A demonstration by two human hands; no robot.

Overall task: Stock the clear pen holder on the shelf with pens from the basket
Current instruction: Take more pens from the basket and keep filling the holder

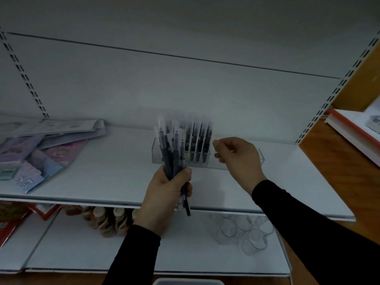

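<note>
left hand point(164, 189): clamped round pen bundle point(171, 150), near shelf edge
right hand point(236, 156): fingers loosely curled, holds nothing, beside pen holder point(207, 159) (part stocked)
handling: pens light, slippery sleeves; pinch one mid-barrel

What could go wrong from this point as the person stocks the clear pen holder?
The left hand grips a splayed bundle of dark wrapped pens near their lower ends; one hangs lower than the rest, so it may slip out. The bundle stands right in front of the clear plastic pen holder, so it could knock the upright pens in the holder. The right hand, beside the holder with nothing visibly held, could nudge it.
</note>
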